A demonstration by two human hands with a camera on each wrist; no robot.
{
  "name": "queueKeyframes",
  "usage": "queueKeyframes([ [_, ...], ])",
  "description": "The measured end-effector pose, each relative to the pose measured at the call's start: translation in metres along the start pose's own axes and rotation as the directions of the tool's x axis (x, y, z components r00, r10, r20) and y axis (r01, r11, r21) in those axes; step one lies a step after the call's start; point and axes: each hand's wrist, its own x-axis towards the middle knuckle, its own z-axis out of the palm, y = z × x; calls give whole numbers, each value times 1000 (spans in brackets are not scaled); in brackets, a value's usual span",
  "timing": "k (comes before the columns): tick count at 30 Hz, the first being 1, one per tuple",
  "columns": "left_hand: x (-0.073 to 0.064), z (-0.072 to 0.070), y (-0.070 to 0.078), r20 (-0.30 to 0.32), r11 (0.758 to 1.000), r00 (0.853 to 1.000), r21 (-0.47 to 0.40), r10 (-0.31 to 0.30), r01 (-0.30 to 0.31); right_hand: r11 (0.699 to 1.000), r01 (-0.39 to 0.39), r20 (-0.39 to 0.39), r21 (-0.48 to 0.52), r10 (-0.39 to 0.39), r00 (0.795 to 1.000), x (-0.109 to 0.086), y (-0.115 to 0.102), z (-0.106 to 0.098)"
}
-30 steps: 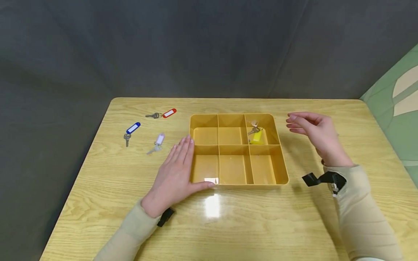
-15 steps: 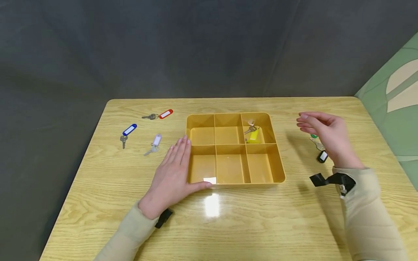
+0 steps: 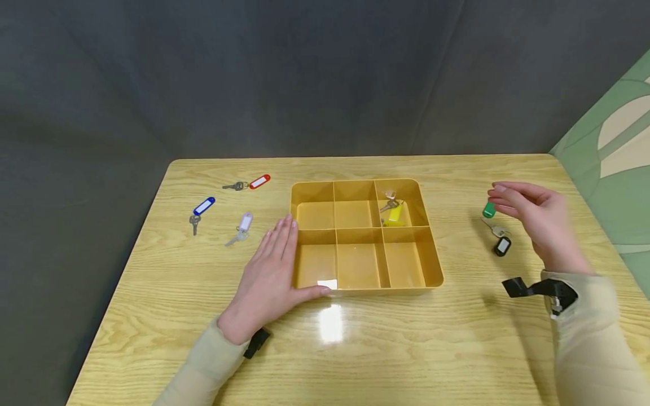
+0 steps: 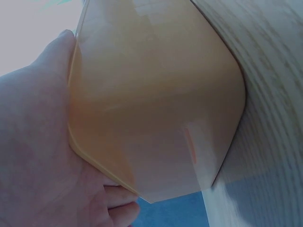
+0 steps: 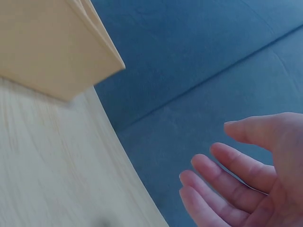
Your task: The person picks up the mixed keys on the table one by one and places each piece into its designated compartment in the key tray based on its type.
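Observation:
My left hand (image 3: 269, 282) rests with straight fingers along the left rim of a yellow six-compartment tray (image 3: 365, 291), its thumb on the front rim. The left wrist view shows that hand against the tray's outer corner (image 4: 156, 104). My right hand (image 3: 540, 225) is raised over the table's right side, holding nothing, its fingers loosely bent and apart from the thumb in the right wrist view. Below and left of it lie a green key tag (image 3: 489, 210), a key (image 3: 497, 230) and a black key tag (image 3: 502, 246). A key with a yellow tag (image 3: 395, 213) lies in the back right compartment.
On the table's left lie a key with a red tag (image 3: 259, 181), one with a blue tag (image 3: 204, 206) and one with a pale lilac tag (image 3: 245, 221). A dark cloth partition (image 3: 325, 79) stands behind the table (image 3: 386, 349). Green patterned fabric (image 3: 624, 169) is at right.
My right hand has moved right, away from the tray, bringing the green and black key tags into sight. My left hand stays on the tray's rim.

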Motion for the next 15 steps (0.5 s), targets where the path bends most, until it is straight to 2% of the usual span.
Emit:
queueKeyframes([
  [6,-1,1,0,9,1000,1000,8,-2,2,1000,-16,-21,-6,16,1000,-3,3,-14],
  [15,0,2,0,-2,1000,1000,9,5,-5,993,-62,-49,-99,58,997,-8,4,-27],
])
